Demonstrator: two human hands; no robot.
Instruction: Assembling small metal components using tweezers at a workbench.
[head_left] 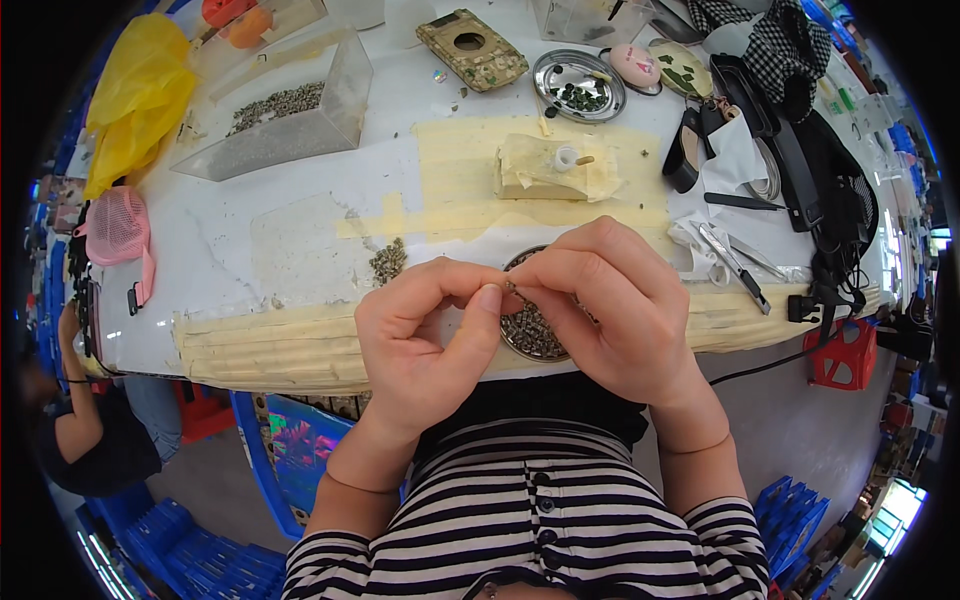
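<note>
Covering the white table (300, 190), yellowed tape strips (260, 345).

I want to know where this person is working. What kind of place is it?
It looks like a small craft or assembly workshop. The table is covered with tape, a clear tray holds many tiny metal parts, and both hands pinch a little piece above a round dish of parts.

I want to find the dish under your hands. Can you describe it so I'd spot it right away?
Start at the white table and go to its near, tape-wrapped edge. The round metal dish sits there, partly hidden by both hands, filled with tiny grey-brown beads. The other metal dish lies farther back and holds dark green pieces.
</note>
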